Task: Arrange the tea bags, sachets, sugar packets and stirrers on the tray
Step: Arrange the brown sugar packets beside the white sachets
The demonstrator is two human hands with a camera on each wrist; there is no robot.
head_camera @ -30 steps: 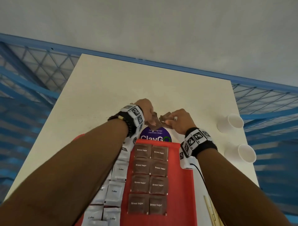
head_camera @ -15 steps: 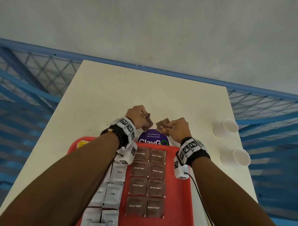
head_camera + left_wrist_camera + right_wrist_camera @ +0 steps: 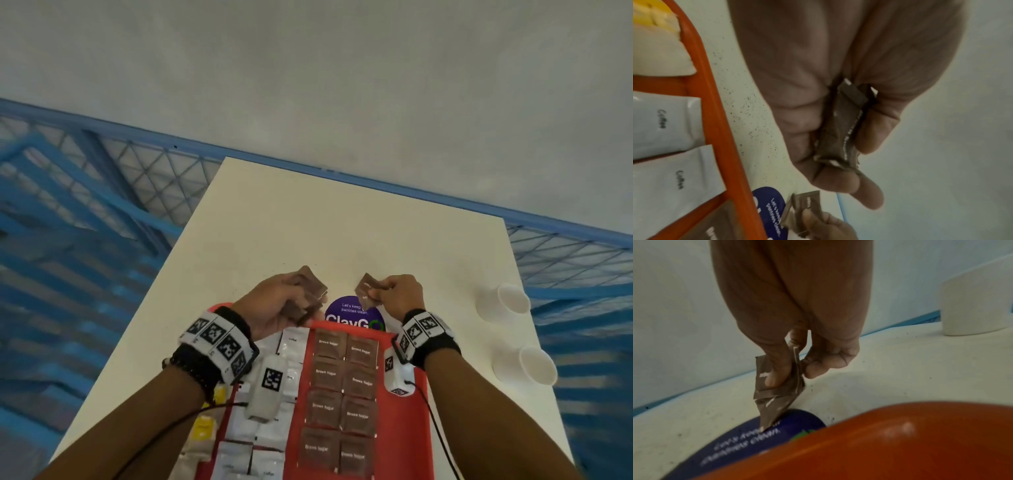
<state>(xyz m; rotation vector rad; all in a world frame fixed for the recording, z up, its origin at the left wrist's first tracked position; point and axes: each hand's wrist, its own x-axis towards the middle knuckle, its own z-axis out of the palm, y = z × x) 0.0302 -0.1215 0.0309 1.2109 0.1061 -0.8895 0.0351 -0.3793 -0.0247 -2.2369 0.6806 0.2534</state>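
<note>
Just beyond the far end of the red tray, my left hand grips a small bunch of brown sugar packets, which in the left wrist view sit between thumb and curled fingers. My right hand pinches brown sugar packets too, two of them fanned apart in the right wrist view. On the tray lie two columns of brown sugar packets and, to their left, white coffee sachets. Yellow and white sachets lie at the tray's left side, partly hidden by my left arm.
A round purple sticker is on the white table right beyond the tray. Two white paper cups stand near the right edge. Blue railing surrounds the table on the far side and both sides.
Both hands have drawn apart, each keeping its share of brown packets. The left hand moved left and turned its packets outward; the view tilted up.
</note>
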